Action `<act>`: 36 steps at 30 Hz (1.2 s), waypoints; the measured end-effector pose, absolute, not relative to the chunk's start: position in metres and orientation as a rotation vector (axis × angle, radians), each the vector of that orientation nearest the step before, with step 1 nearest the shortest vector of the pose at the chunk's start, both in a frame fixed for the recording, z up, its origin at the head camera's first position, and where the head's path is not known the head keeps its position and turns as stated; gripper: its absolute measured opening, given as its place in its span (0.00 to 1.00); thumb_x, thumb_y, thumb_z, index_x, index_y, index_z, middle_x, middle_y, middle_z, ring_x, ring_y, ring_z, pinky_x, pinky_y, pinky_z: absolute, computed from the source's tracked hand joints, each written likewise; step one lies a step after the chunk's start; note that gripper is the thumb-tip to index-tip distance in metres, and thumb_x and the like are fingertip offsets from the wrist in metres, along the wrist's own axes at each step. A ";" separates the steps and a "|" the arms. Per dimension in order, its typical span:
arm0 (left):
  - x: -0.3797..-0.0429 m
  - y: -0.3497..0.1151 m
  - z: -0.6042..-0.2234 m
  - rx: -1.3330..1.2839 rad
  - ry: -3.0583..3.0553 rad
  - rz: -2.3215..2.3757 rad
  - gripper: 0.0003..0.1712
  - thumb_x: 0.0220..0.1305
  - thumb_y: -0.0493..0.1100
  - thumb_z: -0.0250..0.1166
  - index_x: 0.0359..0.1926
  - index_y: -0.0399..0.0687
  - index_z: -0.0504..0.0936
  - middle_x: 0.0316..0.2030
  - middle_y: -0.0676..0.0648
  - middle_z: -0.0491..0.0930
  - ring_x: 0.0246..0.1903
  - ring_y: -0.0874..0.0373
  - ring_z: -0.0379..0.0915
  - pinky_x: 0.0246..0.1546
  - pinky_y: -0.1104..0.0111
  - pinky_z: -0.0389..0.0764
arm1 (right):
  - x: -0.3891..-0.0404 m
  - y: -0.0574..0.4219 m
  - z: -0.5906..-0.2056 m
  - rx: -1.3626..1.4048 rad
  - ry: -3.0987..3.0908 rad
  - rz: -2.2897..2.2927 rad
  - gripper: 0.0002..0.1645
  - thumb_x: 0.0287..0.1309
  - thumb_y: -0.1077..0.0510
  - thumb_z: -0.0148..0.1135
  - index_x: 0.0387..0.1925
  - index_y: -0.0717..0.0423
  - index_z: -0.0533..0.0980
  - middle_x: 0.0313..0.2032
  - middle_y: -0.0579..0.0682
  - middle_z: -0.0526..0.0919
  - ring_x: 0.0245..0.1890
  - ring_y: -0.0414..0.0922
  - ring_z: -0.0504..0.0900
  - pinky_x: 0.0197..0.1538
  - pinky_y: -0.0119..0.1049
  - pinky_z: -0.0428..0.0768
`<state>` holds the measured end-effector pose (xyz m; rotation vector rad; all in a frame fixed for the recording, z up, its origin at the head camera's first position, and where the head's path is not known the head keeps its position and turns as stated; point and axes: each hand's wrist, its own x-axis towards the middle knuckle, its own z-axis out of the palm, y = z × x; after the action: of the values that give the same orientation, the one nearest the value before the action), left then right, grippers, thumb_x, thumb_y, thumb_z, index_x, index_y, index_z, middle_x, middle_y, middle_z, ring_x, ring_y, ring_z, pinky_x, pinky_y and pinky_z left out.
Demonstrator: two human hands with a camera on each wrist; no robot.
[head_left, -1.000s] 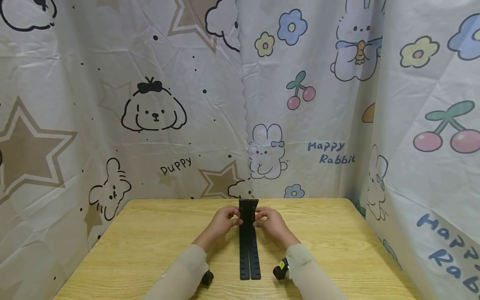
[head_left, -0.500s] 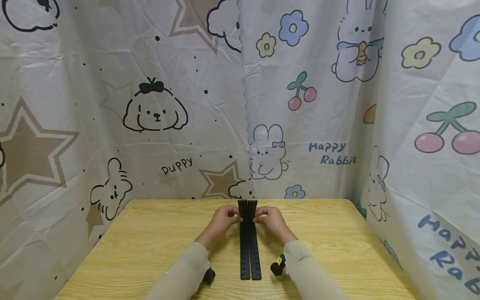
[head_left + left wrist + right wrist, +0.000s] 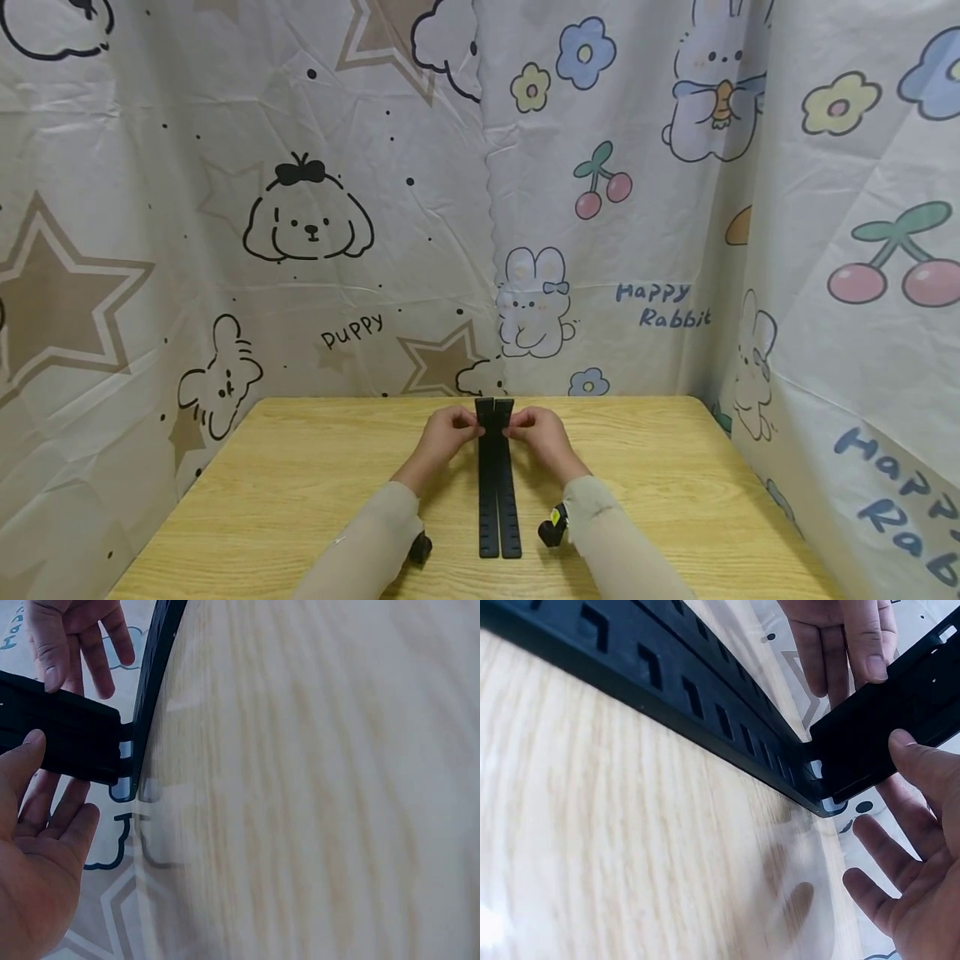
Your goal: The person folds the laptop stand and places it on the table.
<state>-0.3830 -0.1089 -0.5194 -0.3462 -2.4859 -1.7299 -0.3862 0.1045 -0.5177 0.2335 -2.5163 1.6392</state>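
Note:
A black folding stand (image 3: pixel 487 508) stands at the middle of the table, its two long bars side by side and reaching toward the front. Rows of notches run along the base (image 3: pixel 682 686) in the right wrist view. A hinged upper panel (image 3: pixel 67 735) is raised at the far end of the base. My left hand (image 3: pixel 444 437) pinches the panel's left edge between thumb and fingers. On the opposite edge, my right hand (image 3: pixel 545 437) pinches it the same way. In the right wrist view, the right thumb lies on the panel face and some fingers extend below it.
The wooden table (image 3: pixel 315 483) extends to both sides of the stand. Behind it hangs a printed curtain (image 3: pixel 420 275), close to the table's back edge. A second curtain side (image 3: pixel 840 367) borders the right.
Both hands have shifted slightly upward along the raised panel. The panel's top has moved a little left, with its two halves looking more even. The base bars have stayed in place.

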 end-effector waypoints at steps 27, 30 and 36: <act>-0.385 -0.125 -0.522 -0.566 -2.609 -1.855 0.13 0.66 0.37 0.70 0.51 0.44 0.89 0.54 0.43 0.84 0.55 0.51 0.80 0.58 0.56 0.81 | -0.391 0.121 -0.522 0.510 -2.639 1.821 0.15 0.62 0.65 0.69 0.50 0.56 0.87 0.51 0.54 0.88 0.54 0.49 0.85 0.59 0.45 0.83; -0.386 -0.127 -0.522 -0.582 -2.639 -1.844 0.13 0.66 0.37 0.70 0.50 0.46 0.90 0.55 0.45 0.84 0.57 0.50 0.78 0.62 0.51 0.78 | -0.390 0.124 -0.522 0.530 -2.682 1.767 0.14 0.64 0.62 0.69 0.51 0.54 0.87 0.53 0.51 0.88 0.57 0.49 0.83 0.61 0.47 0.81; -0.383 -0.129 -0.521 -0.605 -2.702 -1.784 0.12 0.63 0.40 0.73 0.48 0.50 0.91 0.56 0.49 0.84 0.65 0.47 0.72 0.70 0.44 0.67 | -0.389 0.127 -0.522 0.557 -2.743 1.673 0.12 0.62 0.58 0.71 0.47 0.44 0.89 0.52 0.45 0.88 0.60 0.50 0.81 0.65 0.51 0.77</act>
<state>-0.3825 -0.1294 -0.5210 -0.6046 -2.7015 -1.7843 -0.3887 0.1268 -0.5222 0.5574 -2.7430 1.6726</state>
